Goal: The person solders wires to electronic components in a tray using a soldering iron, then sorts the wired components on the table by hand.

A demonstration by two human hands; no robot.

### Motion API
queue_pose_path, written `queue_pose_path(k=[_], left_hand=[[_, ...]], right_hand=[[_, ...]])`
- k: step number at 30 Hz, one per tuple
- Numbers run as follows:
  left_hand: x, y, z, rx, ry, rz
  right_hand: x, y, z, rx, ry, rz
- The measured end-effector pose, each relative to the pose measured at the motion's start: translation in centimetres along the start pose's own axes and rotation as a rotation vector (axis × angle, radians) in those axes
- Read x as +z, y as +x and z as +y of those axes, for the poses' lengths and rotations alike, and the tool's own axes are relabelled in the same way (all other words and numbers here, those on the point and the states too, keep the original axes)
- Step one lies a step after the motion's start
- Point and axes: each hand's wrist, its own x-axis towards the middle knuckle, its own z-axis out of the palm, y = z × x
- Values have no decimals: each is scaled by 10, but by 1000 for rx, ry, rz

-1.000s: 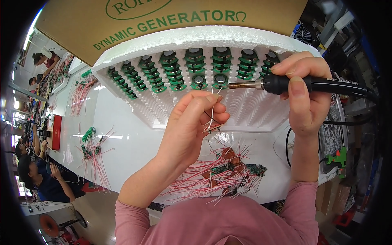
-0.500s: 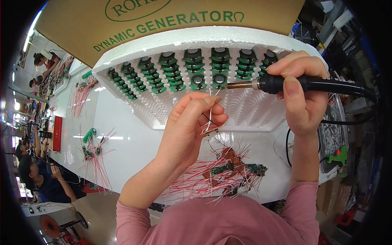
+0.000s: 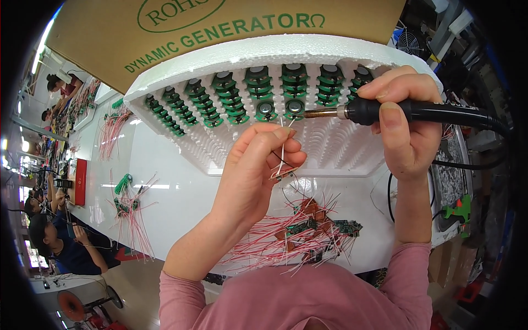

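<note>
My left hand [image 3: 257, 153] is closed in a pinch on thin white wires [image 3: 284, 144], their ends pointing up at a round green circuit board [image 3: 294, 109] with a silver part in its middle. A small circuit board [image 3: 284, 175] hangs from wires below those fingers. In my right hand [image 3: 407, 124] is a black-handled soldering iron [image 3: 367, 111], held level. Its darkened tip reaches the right edge of the round board, next to the wire ends; whether it touches cannot be made out. The board sits in a slot of a white foam tray [image 3: 220, 151].
Rows of green boards [image 3: 225, 98] fill the tray's upper slots. Behind stands a cardboard box [image 3: 341, 16]. Bundles of boards with red and white wires [image 3: 258, 236] lie near my body, others [image 3: 127, 203] at left. The iron's black cable [image 3: 467, 164] runs right. Co-workers [image 3: 66, 242] sit at left.
Both hands, the wires and the soldering iron keep nearly the same places at the round board. The whole picture has shifted slightly.
</note>
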Motion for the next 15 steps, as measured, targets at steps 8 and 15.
queue_pose_path(k=[8, 15], left_hand=[[-4, 1, -3, 20, -27, -13], [-4, 1, -3, 33, -45, -20]], right_hand=[[0, 0, 1, -9, 28, 10], [0, -1, 2, -8, 26, 16]])
